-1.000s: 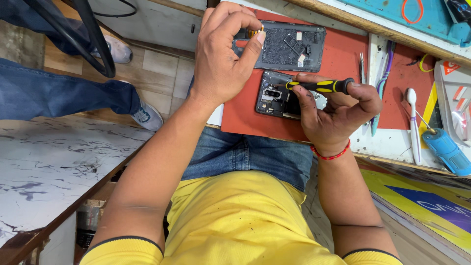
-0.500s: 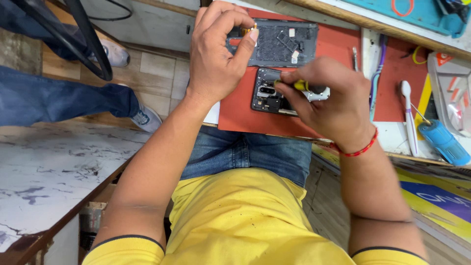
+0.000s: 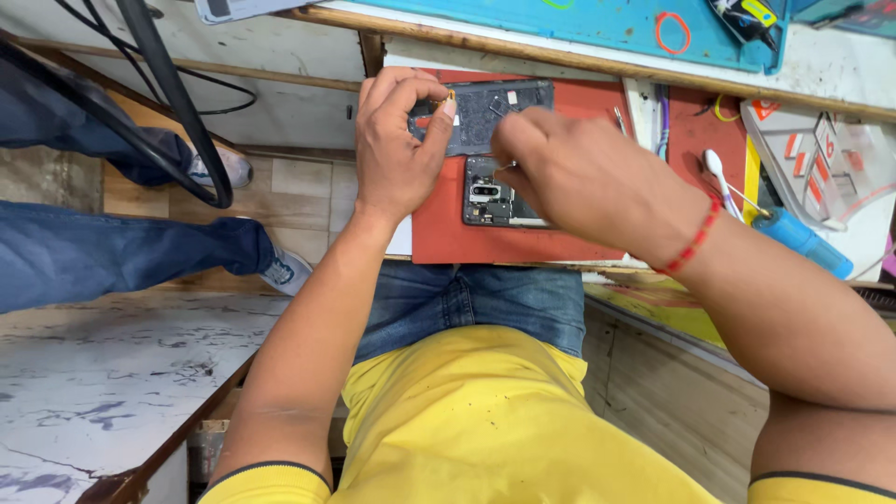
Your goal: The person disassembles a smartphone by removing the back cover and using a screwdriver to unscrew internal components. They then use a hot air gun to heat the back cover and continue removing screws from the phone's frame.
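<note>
- The left hand [image 3: 397, 140] was curled, thumb and forefinger pinched on a tiny yellowish part [image 3: 451, 95] just over the near-left corner of the dark back cover [image 3: 490, 117]
- The right hand [image 3: 583, 177] was closed down over the opened phone [image 3: 490, 198], fingertips pressed together at its upper edge; a thin metal tip showed beneath them, but whether they gripped a tool could not be told
- A red thread band [image 3: 695, 238] circled the right wrist
- The opened phone lay on the red mat [image 3: 448, 238], near the mat's front edge, with its camera block and boards exposed; the back cover lay just beyond it, towards the mat's far edge
- To the right of the mat, on the workbench [image 3: 607, 79], lay a white swab stick [image 3: 719, 173], a blue-handled tool [image 3: 803, 245] and a clear plastic tray [image 3: 821, 149]
- Along the far edge of the workbench ran a blue mat [image 3: 597, 23] with an orange ring [image 3: 674, 31] on it
- The person wore a yellow shirt [image 3: 467, 420] and jeans [image 3: 467, 299]
- Beyond the left edge of the workbench, another person's jeans leg and shoe [image 3: 280, 271] rested on the tiled floor [image 3: 308, 201], and black cables [image 3: 177, 103] looped above them
</note>
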